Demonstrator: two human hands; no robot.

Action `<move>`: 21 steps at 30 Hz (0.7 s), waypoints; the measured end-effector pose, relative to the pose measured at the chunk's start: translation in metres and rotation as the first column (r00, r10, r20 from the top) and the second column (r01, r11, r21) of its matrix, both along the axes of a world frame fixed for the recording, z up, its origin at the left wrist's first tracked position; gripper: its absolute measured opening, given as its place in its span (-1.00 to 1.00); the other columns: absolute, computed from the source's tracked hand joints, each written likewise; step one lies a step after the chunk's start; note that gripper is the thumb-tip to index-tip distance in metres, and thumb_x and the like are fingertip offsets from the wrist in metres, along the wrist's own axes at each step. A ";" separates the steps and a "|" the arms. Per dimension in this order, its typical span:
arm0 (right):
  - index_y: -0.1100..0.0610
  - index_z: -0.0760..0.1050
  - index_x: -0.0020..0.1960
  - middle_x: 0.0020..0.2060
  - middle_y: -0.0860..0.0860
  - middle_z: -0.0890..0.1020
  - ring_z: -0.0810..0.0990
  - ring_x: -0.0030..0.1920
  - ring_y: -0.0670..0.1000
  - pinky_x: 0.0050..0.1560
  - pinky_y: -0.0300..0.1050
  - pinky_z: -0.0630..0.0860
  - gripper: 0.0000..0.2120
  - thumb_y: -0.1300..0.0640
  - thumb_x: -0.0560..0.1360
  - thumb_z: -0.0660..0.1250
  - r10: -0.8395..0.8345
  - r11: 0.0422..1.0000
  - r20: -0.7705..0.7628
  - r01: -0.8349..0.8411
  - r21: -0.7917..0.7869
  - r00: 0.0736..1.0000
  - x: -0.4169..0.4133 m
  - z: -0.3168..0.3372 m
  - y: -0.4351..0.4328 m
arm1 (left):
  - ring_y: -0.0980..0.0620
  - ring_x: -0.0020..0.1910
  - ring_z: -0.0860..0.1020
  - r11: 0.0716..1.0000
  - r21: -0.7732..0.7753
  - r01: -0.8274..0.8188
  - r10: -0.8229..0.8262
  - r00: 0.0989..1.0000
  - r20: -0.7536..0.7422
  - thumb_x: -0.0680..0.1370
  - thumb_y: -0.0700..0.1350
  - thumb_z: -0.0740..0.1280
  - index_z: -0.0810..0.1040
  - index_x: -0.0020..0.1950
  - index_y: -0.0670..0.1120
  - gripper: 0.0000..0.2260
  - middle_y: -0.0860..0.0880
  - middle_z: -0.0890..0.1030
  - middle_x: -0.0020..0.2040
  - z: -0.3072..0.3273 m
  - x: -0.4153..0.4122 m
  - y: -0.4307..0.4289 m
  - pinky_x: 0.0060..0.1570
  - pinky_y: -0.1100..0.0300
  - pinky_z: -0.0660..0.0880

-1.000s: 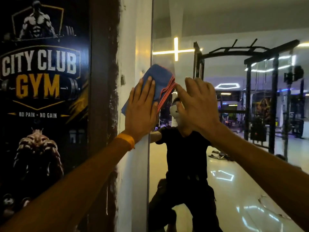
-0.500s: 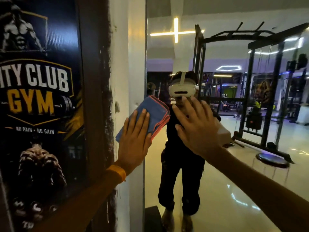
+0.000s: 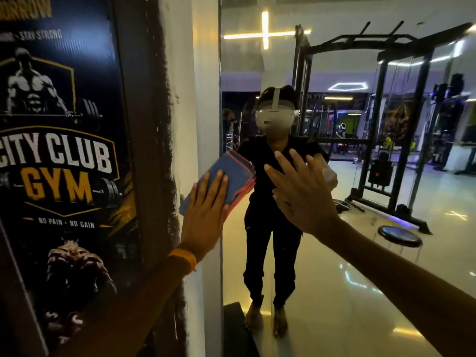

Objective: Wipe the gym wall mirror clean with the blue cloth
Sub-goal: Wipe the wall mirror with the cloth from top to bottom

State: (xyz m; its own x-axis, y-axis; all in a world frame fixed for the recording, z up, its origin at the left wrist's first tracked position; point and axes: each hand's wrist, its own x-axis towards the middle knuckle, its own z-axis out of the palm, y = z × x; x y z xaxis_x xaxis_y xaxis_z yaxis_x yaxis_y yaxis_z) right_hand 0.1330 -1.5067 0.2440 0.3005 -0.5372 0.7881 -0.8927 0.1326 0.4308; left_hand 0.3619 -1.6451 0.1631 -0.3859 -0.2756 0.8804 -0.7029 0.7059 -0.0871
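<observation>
Presses a folded blue cloth (image 3: 233, 173), edged in red, with the left hand (image 3: 206, 215) laid flat on it, fingers straight and close together, curled round nothing. Has the cloth across the left edge of the wall mirror (image 3: 334, 292), partly on the glass and partly on the white wall strip (image 3: 203, 86) beside it. Holds the right hand (image 3: 304, 197) up just right of the cloth, palm toward the glass, fingers straight and spread wide, gripping nothing; cannot tell whether it touches the glass. Wears an orange wristband (image 3: 183, 259) on the left wrist. Stands beside a dark poster (image 3: 59, 155) reading CITY CLUB GYM, left of the strip. Sees in the mirror a person in black (image 3: 268, 228) with a white headset (image 3: 274, 122), a black cable rack (image 3: 412, 130), a round stool (image 3: 400, 235) near its base, and a cross-shaped light (image 3: 265, 32) overhead.
</observation>
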 end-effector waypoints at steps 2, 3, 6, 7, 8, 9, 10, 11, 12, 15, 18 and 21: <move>0.05 0.34 0.57 0.59 0.15 0.28 0.24 0.57 0.30 0.52 0.37 0.13 -0.43 -0.09 0.60 0.25 0.014 0.999 -0.082 -0.011 0.037 0.997 -0.010 0.009 0.005 | -0.10 0.69 -0.18 1.000 -0.023 0.013 -0.013 1.000 0.011 0.75 0.03 0.04 -0.11 0.71 -0.06 -0.42 0.01 -0.18 0.71 0.009 0.003 -0.001 0.64 -0.12 -0.16; 0.05 0.34 0.58 0.60 0.15 0.26 0.23 0.58 0.31 0.52 0.38 0.12 -0.43 -0.10 0.61 0.24 0.034 0.999 -0.093 -0.030 0.043 0.995 -0.013 0.014 0.008 | -0.11 0.69 -0.18 1.000 -0.030 0.009 -0.008 1.000 0.006 0.75 0.02 0.07 -0.14 0.71 -0.04 -0.40 0.01 -0.18 0.70 0.027 0.001 -0.002 0.64 -0.11 -0.18; 0.05 0.27 0.61 0.63 0.16 0.16 0.16 0.60 0.33 0.54 0.41 0.08 -0.40 -0.14 0.63 0.20 0.043 0.999 -0.058 -0.042 0.022 0.997 -0.011 0.037 0.011 | -0.14 0.67 -0.15 0.999 -0.037 0.014 -0.017 0.996 -0.086 0.75 0.02 0.13 -0.08 0.70 -0.10 -0.40 -0.07 -0.06 0.69 0.107 -0.012 -0.003 0.63 -0.04 -0.29; 0.06 0.24 0.63 0.64 0.16 0.15 0.14 0.61 0.33 0.55 0.42 0.07 -0.38 -0.14 0.63 0.20 0.032 0.999 -0.044 -0.031 0.019 0.999 -0.007 0.046 0.009 | -0.16 0.66 -0.12 1.000 -0.031 0.006 -0.009 0.993 -0.118 0.74 0.06 0.10 -0.02 0.69 -0.14 -0.41 -0.11 0.00 0.69 0.134 -0.016 -0.004 0.63 -0.07 -0.25; 0.06 0.22 0.64 0.64 0.17 0.15 0.12 0.62 0.32 0.55 0.42 0.06 -0.37 -0.13 0.63 0.20 0.021 1.000 -0.027 -0.020 0.018 0.999 -0.003 0.055 0.007 | -0.18 0.66 -0.08 0.999 -0.034 -0.006 0.001 0.990 -0.141 0.74 0.09 0.08 0.03 0.68 -0.17 -0.41 -0.15 0.05 0.69 0.155 -0.021 -0.005 0.63 -0.12 -0.18; 0.06 0.21 0.64 0.64 0.17 0.15 0.10 0.62 0.32 0.55 0.42 0.06 -0.37 -0.13 0.64 0.20 0.013 1.000 -0.008 -0.012 0.019 1.000 0.000 0.065 0.005 | -0.21 0.65 -0.05 0.999 -0.041 -0.020 0.013 0.988 -0.156 0.73 0.08 0.11 0.07 0.68 -0.19 -0.40 -0.17 0.08 0.68 0.167 -0.025 -0.006 0.61 -0.17 -0.11; 0.06 0.20 0.65 0.64 0.17 0.15 0.09 0.63 0.31 0.55 0.41 0.07 -0.37 -0.13 0.64 0.19 0.004 1.000 0.014 -0.004 0.022 1.000 0.001 0.073 0.002 | -0.21 0.65 -0.05 0.998 -0.045 -0.032 0.024 0.987 -0.161 0.73 0.06 0.17 0.07 0.68 -0.20 -0.39 -0.18 0.07 0.68 0.170 -0.026 -0.007 0.61 -0.19 -0.07; 0.06 0.19 0.65 0.64 0.17 0.15 0.08 0.63 0.30 0.55 0.41 0.07 -0.38 -0.13 0.65 0.18 -0.006 1.000 0.036 0.005 0.028 0.999 0.002 0.079 0.000 | -0.22 0.65 -0.06 0.998 -0.042 -0.036 0.029 0.988 -0.150 0.72 0.03 0.23 0.06 0.68 -0.19 -0.36 -0.16 0.05 0.69 0.164 -0.024 -0.006 0.60 -0.21 -0.06; 0.05 0.19 0.65 0.64 0.17 0.15 0.08 0.63 0.30 0.55 0.41 0.08 -0.38 -0.13 0.65 0.17 -0.015 0.999 0.048 0.013 0.038 0.999 0.001 0.084 0.000 | -0.24 0.66 -0.06 0.999 -0.038 -0.032 0.027 0.992 -0.123 0.70 0.00 0.29 0.04 0.69 -0.18 -0.33 -0.15 0.01 0.69 0.150 -0.020 -0.005 0.61 -0.23 -0.04; 0.08 0.23 0.63 0.63 0.17 0.19 0.12 0.62 0.31 0.54 0.42 0.10 -0.39 -0.12 0.65 0.18 -0.001 0.998 -0.004 0.002 0.066 1.000 -0.005 0.096 0.001 | -0.28 0.67 -0.03 1.000 -0.027 -0.006 0.007 0.999 0.043 0.69 -0.08 0.27 -0.03 0.70 -0.15 -0.32 -0.15 -0.01 0.70 0.102 0.000 0.004 0.60 -0.26 0.04; 0.08 0.29 0.61 0.61 0.18 0.24 0.16 0.61 0.30 0.55 0.39 0.09 -0.42 -0.13 0.65 0.12 0.005 0.996 -0.053 0.000 0.089 0.999 -0.012 0.126 0.007 | -0.17 0.68 -0.09 0.999 -0.023 0.041 -0.039 0.994 0.097 0.76 0.05 -0.01 -0.02 0.70 -0.13 -0.46 -0.11 0.00 0.70 0.117 0.013 0.003 0.63 -0.20 0.02; 0.05 0.27 0.62 0.63 0.17 0.21 0.12 0.62 0.28 0.57 0.37 0.06 -0.43 -0.15 0.68 0.02 -0.051 0.994 -0.044 0.055 0.097 0.998 -0.011 0.167 0.004 | -0.17 0.67 -0.10 0.997 -0.007 0.080 -0.081 0.996 -0.028 0.74 0.08 0.09 0.03 0.69 -0.16 -0.41 -0.14 0.03 0.69 0.213 -0.002 -0.007 0.64 -0.05 -0.23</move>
State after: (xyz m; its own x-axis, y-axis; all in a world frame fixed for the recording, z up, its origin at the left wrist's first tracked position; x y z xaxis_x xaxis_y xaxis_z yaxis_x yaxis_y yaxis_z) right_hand 0.1217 -1.5028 0.4110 0.3008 -0.6275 0.7181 -0.8665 0.1346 0.4806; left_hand 0.3599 -1.6516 0.3756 -0.3816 -0.2391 0.8929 -0.6460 0.7599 -0.0726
